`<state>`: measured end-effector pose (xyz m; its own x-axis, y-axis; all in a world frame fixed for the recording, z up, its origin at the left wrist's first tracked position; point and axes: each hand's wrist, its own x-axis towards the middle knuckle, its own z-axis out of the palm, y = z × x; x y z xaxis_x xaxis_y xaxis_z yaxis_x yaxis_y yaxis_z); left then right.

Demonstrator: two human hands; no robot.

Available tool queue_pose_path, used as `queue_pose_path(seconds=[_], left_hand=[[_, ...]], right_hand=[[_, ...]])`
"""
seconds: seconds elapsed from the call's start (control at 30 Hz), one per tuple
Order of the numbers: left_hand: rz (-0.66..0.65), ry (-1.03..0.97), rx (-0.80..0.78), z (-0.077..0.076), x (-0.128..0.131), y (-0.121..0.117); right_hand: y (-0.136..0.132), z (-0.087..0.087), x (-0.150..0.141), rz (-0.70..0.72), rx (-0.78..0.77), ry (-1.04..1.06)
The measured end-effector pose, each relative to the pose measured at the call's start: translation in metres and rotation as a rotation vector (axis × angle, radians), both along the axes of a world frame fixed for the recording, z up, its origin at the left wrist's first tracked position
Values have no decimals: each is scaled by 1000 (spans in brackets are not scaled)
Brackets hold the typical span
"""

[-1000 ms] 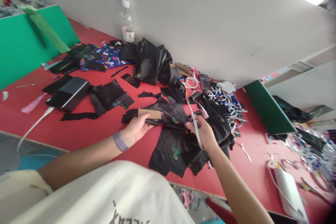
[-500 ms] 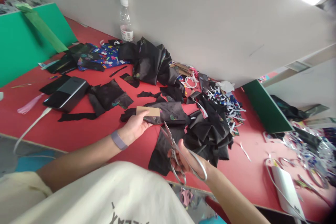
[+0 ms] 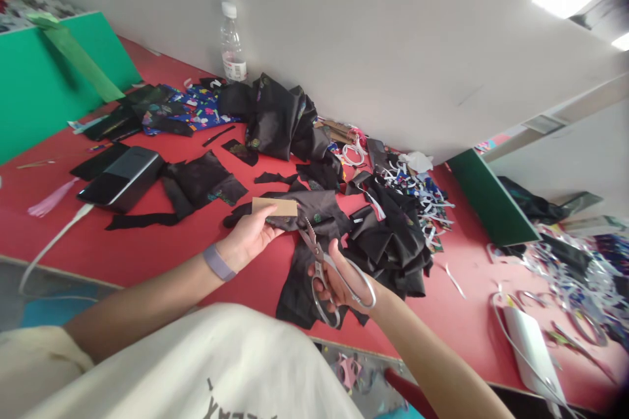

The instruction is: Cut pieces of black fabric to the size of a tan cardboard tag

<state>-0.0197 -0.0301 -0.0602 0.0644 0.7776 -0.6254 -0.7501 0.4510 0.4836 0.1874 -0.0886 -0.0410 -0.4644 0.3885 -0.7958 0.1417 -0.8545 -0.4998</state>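
Observation:
My left hand (image 3: 251,237) pinches a tan rectangular card (image 3: 280,207) against black fabric (image 3: 324,207), thumb on top and fingers underneath. In my right hand (image 3: 339,281) is a pair of scissors (image 3: 317,255) with serrated blades and large silver handles. Their blades point up and left, close to the fabric's lower edge just right of the card; whether they touch it I cannot tell. A black cloth piece (image 3: 297,288) lies below the blades, near the table's front edge. To the right sits a crumpled heap of black fabric (image 3: 393,242).
On the red table (image 3: 196,268) stand a plastic bottle (image 3: 232,46) and a black box-shaped device (image 3: 122,177) with a white cable. Further black fabric (image 3: 278,118) lies behind. White scraps (image 3: 422,190) are at right, beside a green divider (image 3: 491,200). A white power bank (image 3: 533,347) lies front right.
The scissors in my right hand have shifted slightly left and up towards the fabric, and their blades look closer together. My left hand keeps its grip; the whole view has shifted a little.

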Motion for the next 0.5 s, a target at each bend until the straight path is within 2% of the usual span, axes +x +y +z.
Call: queue_pose_path(seconds=[0.5], left_hand=[[-17, 20, -4, 0, -1, 2]], right_hand=[[7, -3, -6, -17, -48, 74]])
